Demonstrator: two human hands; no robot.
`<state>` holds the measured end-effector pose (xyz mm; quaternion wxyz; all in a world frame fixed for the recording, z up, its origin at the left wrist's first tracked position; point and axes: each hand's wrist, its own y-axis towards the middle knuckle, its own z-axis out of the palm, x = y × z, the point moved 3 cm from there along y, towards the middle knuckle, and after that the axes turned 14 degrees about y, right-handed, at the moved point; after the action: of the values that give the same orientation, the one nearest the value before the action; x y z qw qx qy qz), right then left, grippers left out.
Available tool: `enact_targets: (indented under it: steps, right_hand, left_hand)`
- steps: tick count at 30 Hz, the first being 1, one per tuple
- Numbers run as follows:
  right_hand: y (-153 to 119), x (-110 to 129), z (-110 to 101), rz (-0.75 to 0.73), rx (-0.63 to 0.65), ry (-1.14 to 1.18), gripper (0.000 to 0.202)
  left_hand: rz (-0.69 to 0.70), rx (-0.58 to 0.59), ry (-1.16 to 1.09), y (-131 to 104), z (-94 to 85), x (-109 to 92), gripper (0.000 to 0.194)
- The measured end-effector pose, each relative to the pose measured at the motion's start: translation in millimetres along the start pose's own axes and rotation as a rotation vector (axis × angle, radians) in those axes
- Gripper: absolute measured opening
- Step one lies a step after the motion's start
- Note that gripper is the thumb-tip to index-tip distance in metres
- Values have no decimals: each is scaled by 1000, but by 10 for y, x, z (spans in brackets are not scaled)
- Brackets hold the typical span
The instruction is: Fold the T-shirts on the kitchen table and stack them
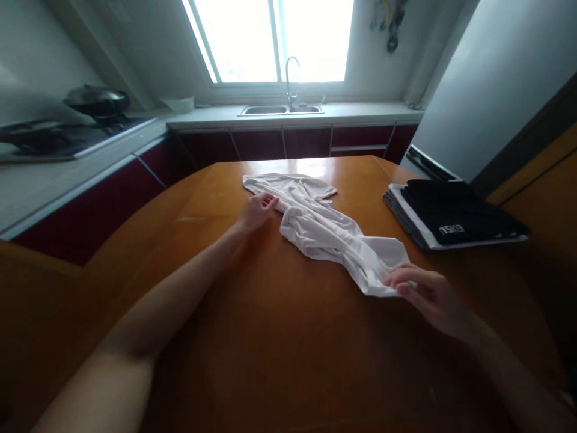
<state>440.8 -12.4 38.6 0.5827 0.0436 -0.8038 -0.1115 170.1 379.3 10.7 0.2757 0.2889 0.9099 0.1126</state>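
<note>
With our left hand (260,211) we pinch the near edge of a white garment (331,234), and with our right hand (428,294) we grip its nearest corner between thumb and fingers. The garment runs slantwise across the middle of the wooden desk (270,349), rumpled and bunched into long creases, its far end spread flatter and a loose fold bulging close to our left hand. To its right, apart from it, we see a stack of folded clothes (469,207), black on top with pale lettering, taking up that side. Past the desk we face a double sink (265,110) and tap (288,78) beneath a bright window (311,36); a lidded pan (97,102) sits far left.
</note>
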Motion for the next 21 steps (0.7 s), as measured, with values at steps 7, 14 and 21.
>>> enact_targets:
  steps: [7,14,21]
  right_hand:
    - [99,-261,-9,-80,-261,-194,33]
    - [117,-485,97,-36,-162,-418,36]
    - [-3,-184,528,-75,-14,-513,30]
  left_hand:
    - [30,107,-143,-382,-28,-608,37]
    - [-136,-174,56,-933,-1115,-429,27]
    - [-338,-23,208,-2097,-1794,262,33]
